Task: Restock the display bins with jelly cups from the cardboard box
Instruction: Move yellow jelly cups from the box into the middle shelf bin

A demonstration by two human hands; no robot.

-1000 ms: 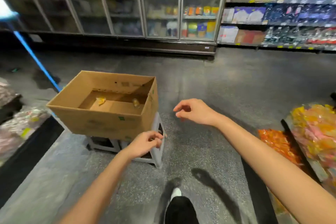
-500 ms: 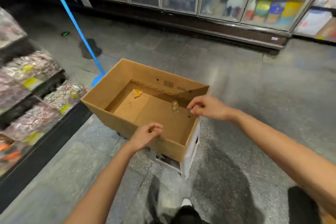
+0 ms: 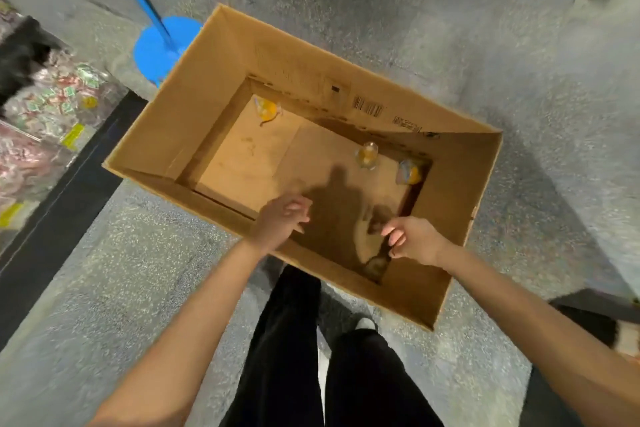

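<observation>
You're near the end, I'd judge: the cardboard box (image 3: 446, 225) holds only three jelly cups (image 3: 367, 155) on its bottom, while your left hand (image 3: 282, 220) and right hand (image 3: 414, 239) hover above it, loosely curled, holding nothing.

Single view only: head cam, wide-angle, worn on the person, pitched steeply down, almost straight over the box (image 3: 194, 104). Close range; box fills the centre, tilted diagonally in frame. Both forearms enter from the near edge, left hand (image 3: 282, 220) and right hand (image 3: 414, 241) just over the box's near rim. Legs (image 3: 311, 357) show at near centre, so the lens sits right above the body. Floor (image 3: 450, 10) fills the far side, a bin (image 3: 52, 107) clips the left edge. Edges are blurred and bowed. No second view, so no overlap.
</observation>
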